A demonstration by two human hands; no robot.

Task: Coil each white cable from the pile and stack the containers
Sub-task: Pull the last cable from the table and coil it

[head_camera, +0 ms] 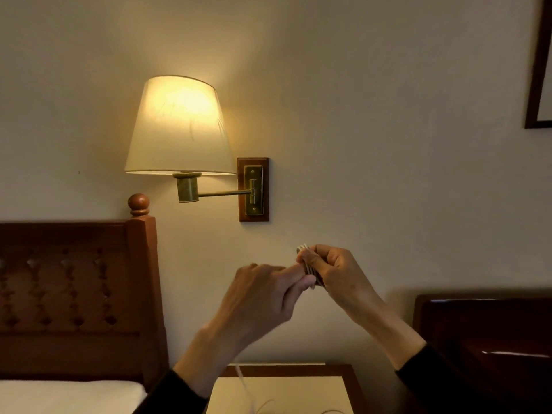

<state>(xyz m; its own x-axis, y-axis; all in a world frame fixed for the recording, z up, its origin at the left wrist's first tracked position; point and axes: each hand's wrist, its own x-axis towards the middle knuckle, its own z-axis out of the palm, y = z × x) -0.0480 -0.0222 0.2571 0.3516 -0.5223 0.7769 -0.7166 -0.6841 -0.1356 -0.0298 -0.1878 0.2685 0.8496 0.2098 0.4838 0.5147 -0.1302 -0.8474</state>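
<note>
Raised in front of the cream wall, the right hand point(334, 271) curls its fingers and thumb round a small bundle of coiled thin white cable point(307, 268), whose loops stick out just above and below its grip. The left hand point(263, 291), just beside it, touches the bundle with its extended fingertips; whether it pinches a strand I cannot tell. A loose length of the same cable hangs below the left wrist down to the pale-topped, wood-edged bench point(286, 389), where blurred loops lie. Above the left hand glows a lit wall lamp with a cream fabric shade point(179, 127).
</note>
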